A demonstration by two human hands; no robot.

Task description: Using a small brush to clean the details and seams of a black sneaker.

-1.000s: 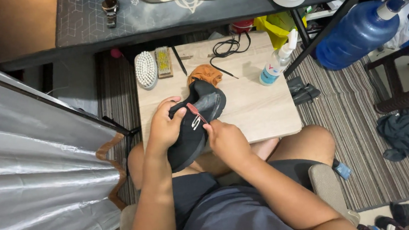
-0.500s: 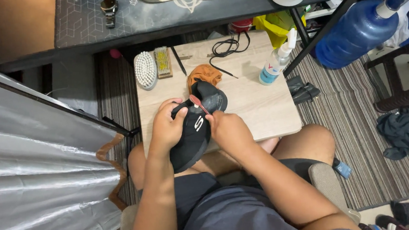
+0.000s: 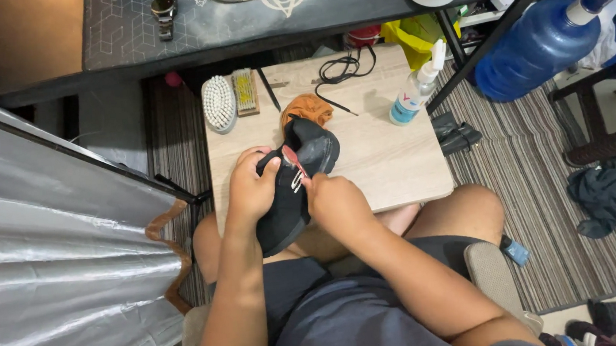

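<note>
shoe (image 3: pixel 291 196) raised slightly since the earlier frame, long axis running away from the body over the small table (image 3: pixel 395 166); left hand (image 3: pixel 251 188) clamps its side, right hand (image 3: pixel 336 204) pinches nearer the tongue.

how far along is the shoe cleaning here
Done: the laces look already out, lying on the small table. In hand: the left hand grips the black shoe while the right hand works its side. The brushes and spray bottle lie apart; how clean it is cannot be judged.
</note>
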